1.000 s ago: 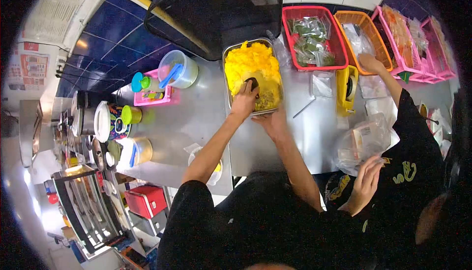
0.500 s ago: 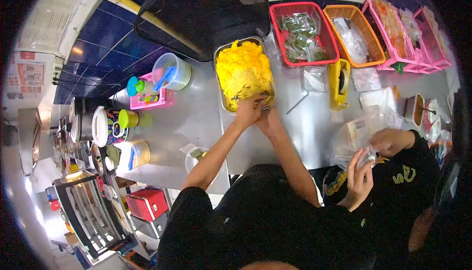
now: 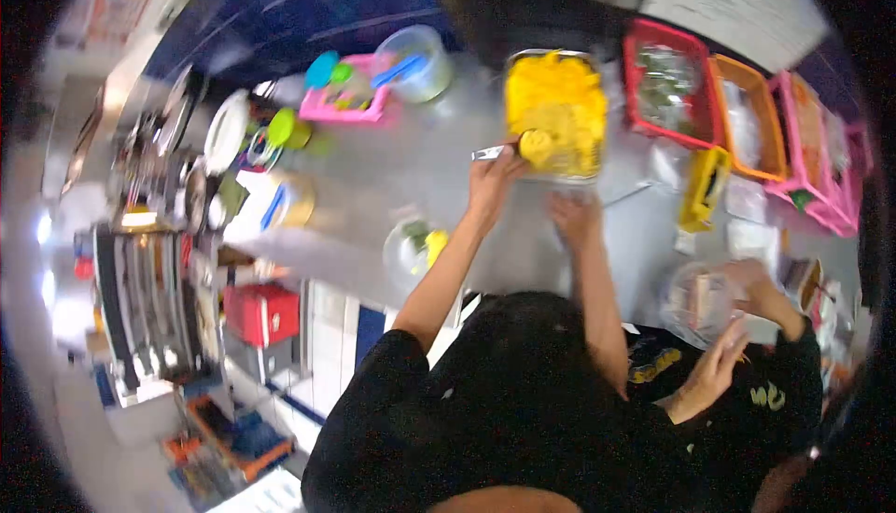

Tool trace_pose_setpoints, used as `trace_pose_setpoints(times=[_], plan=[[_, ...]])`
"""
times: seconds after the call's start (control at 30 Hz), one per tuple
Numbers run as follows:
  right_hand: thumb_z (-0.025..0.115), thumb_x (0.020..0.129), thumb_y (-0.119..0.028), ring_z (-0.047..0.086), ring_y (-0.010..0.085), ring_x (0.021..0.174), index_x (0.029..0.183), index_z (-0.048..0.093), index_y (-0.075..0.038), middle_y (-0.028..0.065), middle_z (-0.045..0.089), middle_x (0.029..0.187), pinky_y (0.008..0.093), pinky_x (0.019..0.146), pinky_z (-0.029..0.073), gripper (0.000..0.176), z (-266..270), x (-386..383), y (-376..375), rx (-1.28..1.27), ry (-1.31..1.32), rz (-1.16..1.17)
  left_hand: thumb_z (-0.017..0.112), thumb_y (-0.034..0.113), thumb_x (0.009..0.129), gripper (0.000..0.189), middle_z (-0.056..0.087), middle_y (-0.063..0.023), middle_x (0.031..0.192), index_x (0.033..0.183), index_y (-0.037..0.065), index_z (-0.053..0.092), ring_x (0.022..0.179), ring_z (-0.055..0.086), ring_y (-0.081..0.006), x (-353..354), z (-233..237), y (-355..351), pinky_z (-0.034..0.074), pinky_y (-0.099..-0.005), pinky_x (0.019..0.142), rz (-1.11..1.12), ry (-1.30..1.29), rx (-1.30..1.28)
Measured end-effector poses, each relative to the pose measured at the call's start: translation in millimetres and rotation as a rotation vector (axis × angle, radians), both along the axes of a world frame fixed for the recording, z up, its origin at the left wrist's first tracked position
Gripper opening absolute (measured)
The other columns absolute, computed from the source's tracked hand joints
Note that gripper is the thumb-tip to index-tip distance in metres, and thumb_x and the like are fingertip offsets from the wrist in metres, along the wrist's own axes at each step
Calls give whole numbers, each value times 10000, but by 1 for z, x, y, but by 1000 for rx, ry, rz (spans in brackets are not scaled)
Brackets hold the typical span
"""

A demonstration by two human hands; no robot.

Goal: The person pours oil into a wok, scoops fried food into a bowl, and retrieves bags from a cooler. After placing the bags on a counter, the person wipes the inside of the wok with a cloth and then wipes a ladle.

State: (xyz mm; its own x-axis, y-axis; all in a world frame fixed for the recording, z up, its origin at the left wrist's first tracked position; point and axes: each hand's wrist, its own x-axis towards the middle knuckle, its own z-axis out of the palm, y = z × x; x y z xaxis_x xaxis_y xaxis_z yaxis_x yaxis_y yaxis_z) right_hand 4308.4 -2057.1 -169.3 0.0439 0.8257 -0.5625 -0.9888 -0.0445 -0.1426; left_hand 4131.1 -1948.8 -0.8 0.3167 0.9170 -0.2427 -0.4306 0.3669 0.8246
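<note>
A metal tray [image 3: 554, 177] holds a heap of bright yellow food [image 3: 558, 93]. My left hand [image 3: 497, 175] is closed around the handle of a metal scoop [image 3: 487, 153], whose head is filled with a round yellow portion over the tray's near left corner. My right hand [image 3: 575, 216] is at the tray's near edge, its fingers blurred. To the left of my forearms, a clear bowl [image 3: 397, 253] contains something green and a yellow lump.
Red basket [image 3: 714, 130], orange basket [image 3: 771, 175] and pink baskets [image 3: 812, 200] line the back right, near a yellow tape dispenser [image 3: 702, 191]. A co-worker's hands [image 3: 714, 378] hold a clear bag at right. Left are tubs [image 3: 420, 65] and a pink basket [image 3: 345, 113].
The view has turned and the tray appears farther right. My hands, together at the tray's near end before, are now apart; the scoop has come up with yellow food in it.
</note>
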Motion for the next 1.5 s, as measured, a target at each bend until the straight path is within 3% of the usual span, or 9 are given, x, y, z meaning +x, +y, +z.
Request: trace_pose_setpoints(times=[0.07, 0.2, 0.27, 0.37, 0.47, 0.57, 0.77, 0.97, 1.5], plan=[[466, 934, -325, 548, 248, 1039, 1076, 520, -67, 128, 585, 1099, 417, 896, 476, 299, -14, -42, -11, 58, -203, -35, 591, 193, 923, 332, 630, -132, 1048, 1165, -32, 566, 923, 639, -224, -55, 20, -21, 540, -351, 830, 119, 38, 35], [477, 919, -344, 586, 258, 948, 1082, 511, -57, 123, 598, 1009, 427, 825, 508, 332, 62, -124, -40, -189, -388, 183, 570, 151, 930, 293, 627, -163, 1065, 1141, -52, 581, 954, 635, -241, -175, 18, -77, 532, -361, 860, 340, 354, 115], [492, 924, -314, 620, 228, 814, 1069, 508, -56, 102, 605, 934, 396, 732, 540, 296, 74, -161, -49, -179, -565, 626, 566, 87, 919, 228, 632, -163, 1079, 1090, -53, 618, 977, 625, -223, -226, -3, -105, 520, -351, 865, 404, 616, 230], [573, 906, -228, 634, 198, 716, 1081, 483, -31, 109, 593, 887, 339, 647, 553, 278, 97, -218, -59, -189, -585, 778, 547, 2, 894, 199, 640, -196, 1099, 1063, -53, 635, 1084, 600, -261, -263, -26, -142, 492, -335, 889, 366, 913, 412], [562, 919, -211, 645, 247, 746, 1074, 475, -18, 122, 606, 887, 373, 667, 574, 263, 76, -253, -66, -153, -667, 798, 577, -124, 720, 468, 491, -173, 1341, 1133, 84, 652, 1258, 455, -345, -283, -55, -158, 405, -396, 1017, 42, 1232, 726], [538, 931, -173, 646, 239, 749, 1053, 466, -5, 126, 605, 864, 366, 659, 573, 220, 69, -269, -71, -146, -666, 720, 596, -149, 613, 630, 371, -151, 1444, 1181, 122, 634, 1318, 371, -352, -294, -71, -160, 396, -409, 1028, -136, 1298, 865], [520, 931, -132, 649, 232, 725, 976, 496, -3, 122, 609, 811, 355, 657, 573, 138, 67, -277, -73, -116, -748, 609, 591, -194, 534, 780, 342, -142, 1465, 1238, 141, 594, 1342, 336, -352, -305, -71, -166, 388, -411, 1038, -101, 1218, 875], [541, 925, -122, 644, 212, 656, 933, 500, 10, 114, 605, 777, 329, 591, 569, 139, 67, -289, -72, -127, -792, 502, 497, -147, 627, 663, 356, -201, 1444, 1229, 110, 600, 1328, 358, -372, -303, -83, -169, 352, -425, 1059, -25, 1133, 932], [599, 866, -55, 639, 203, 528, 752, 504, 36, 123, 599, 635, 328, 454, 559, 174, 64, -299, -68, -176, -961, 392, 556, -139, 630, 657, 389, -193, 1423, 1240, 103, 575, 1288, 405, -385, -313, -98, -172, 389, -432, 1027, 44, 1203, 1053]])
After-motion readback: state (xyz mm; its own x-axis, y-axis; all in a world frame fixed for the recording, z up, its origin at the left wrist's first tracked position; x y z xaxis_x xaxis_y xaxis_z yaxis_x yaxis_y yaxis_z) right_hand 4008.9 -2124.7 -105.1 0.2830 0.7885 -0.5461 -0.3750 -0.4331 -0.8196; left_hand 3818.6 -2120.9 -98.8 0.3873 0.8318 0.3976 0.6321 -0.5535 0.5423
